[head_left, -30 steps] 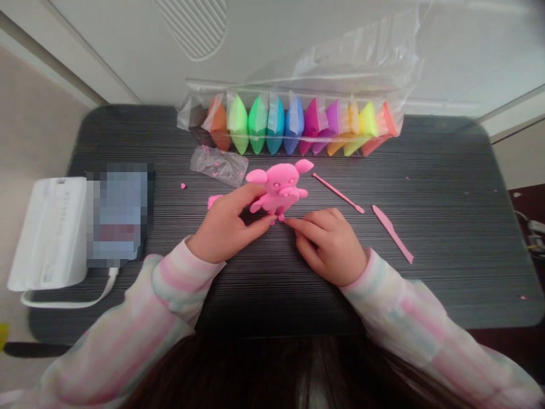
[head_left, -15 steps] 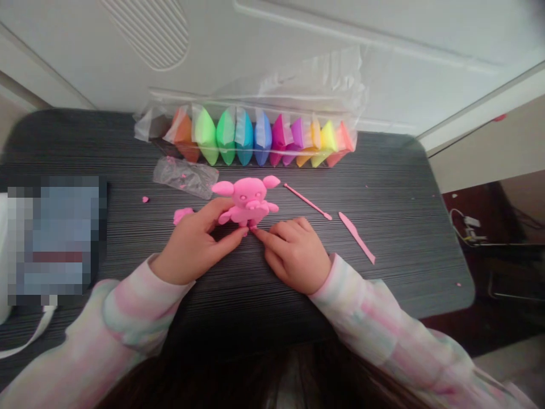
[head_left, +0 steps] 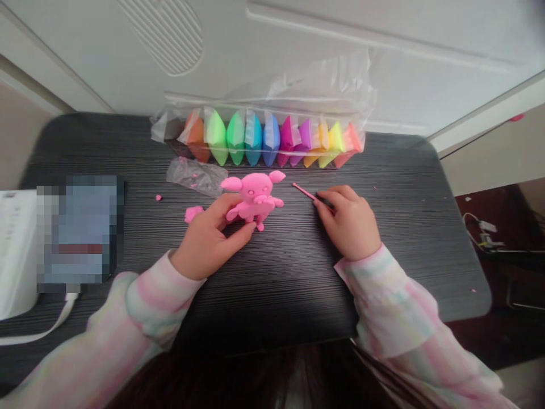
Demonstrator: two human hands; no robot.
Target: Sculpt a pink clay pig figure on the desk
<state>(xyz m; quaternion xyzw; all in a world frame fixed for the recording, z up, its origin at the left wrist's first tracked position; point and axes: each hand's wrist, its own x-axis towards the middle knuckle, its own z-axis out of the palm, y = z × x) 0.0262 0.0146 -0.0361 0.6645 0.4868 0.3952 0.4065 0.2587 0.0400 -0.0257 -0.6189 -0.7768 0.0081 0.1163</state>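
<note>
Left hand (head_left: 208, 241): half closed around the near-left side of the pink pig (head_left: 256, 193), thumb by the feet, forefinger reaching behind the body.
Right hand (head_left: 353, 224): to the right of the pig and apart from it, mostly closed, with one end of the pink stick (head_left: 303, 191) pinched between thumb and fingers.
Pink pig: upright on the dark table (head_left: 272, 289), held by the left hand, ears spread, face turned toward the camera.
Pink stick: right of the pig, small rounded tip angled up and left, other end hidden by the right hand.
Pink lump (head_left: 194, 214): left of the pig, just beside the left hand.
Clear wrapper (head_left: 204, 177): crumpled, beyond the pig and to its left, dotted with pink bits.
Pink crumb (head_left: 159, 197): farther left of the pig, on bare tabletop.
Colored packets (head_left: 253, 139): beyond the pig, lined up in a clear bag, from dark and brown through greens, blues and purples to yellow and coral.
Phone (head_left: 80, 227): well left of the pig, screen pixelated, white cable (head_left: 63, 315) at its near end.
White box (head_left: 17, 250): past the phone, farthest left of the pig, partly out of view.
</note>
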